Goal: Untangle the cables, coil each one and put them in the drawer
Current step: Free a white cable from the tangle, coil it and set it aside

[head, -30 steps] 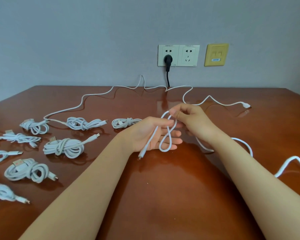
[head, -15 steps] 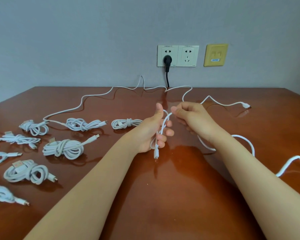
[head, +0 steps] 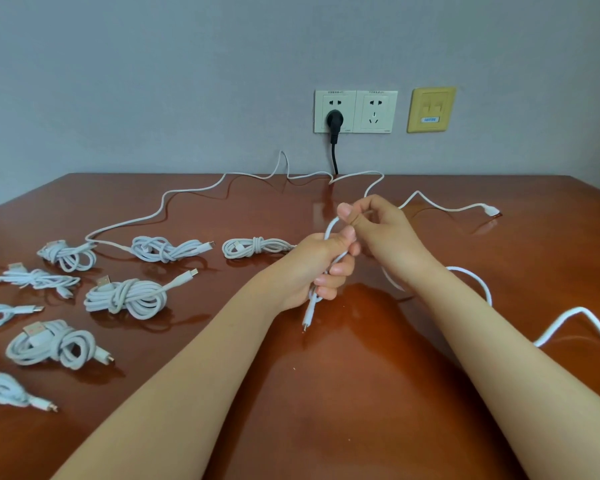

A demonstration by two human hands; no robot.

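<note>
Fingers (head: pixel 340 270) of my left hand (head: pixel 309 268) curl round the first loops of the white cable (head: pixel 309 310), and my right hand (head: pixel 388 230) pinches it just above, at one o'clock. I judge coiling is at its start; next I'd feed another loop. The cable is thin and limp, its slack trailing toward four o'clock over the table (head: pixel 326 393).

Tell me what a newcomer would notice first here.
Dead centre, the left hand grips a white cable, and the right hand pinches it just above. Coiled bundles lie across the left side of the table, and a black plug sits in the wall socket behind.
</note>
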